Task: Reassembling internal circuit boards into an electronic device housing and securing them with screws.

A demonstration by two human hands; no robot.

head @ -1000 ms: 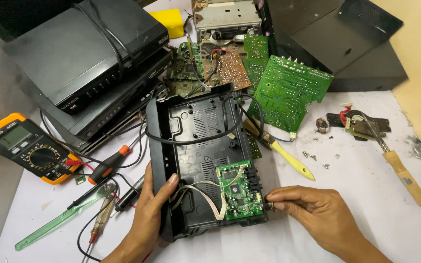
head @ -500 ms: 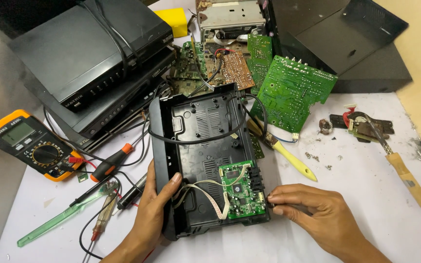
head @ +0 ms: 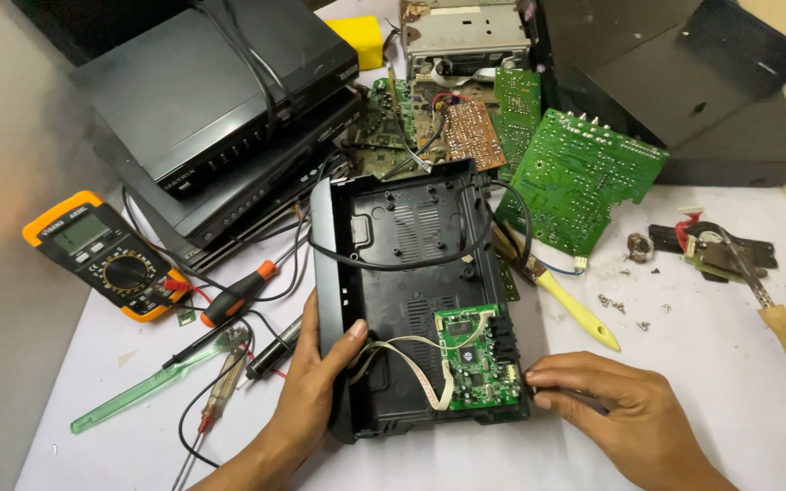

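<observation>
Fingers (head: 552, 377) of right hand (head: 625, 414) pinched shut at lower right edge of black casing (head: 411, 273), beside small green board (head: 477, 356). Left hand (head: 316, 386) clamped on casing's left wall; long axis running up the frame.

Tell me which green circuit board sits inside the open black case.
The small green board at the near right corner of the black case, with a white ribbon cable attached. The larger green board and the others lie outside, behind the case.
</observation>
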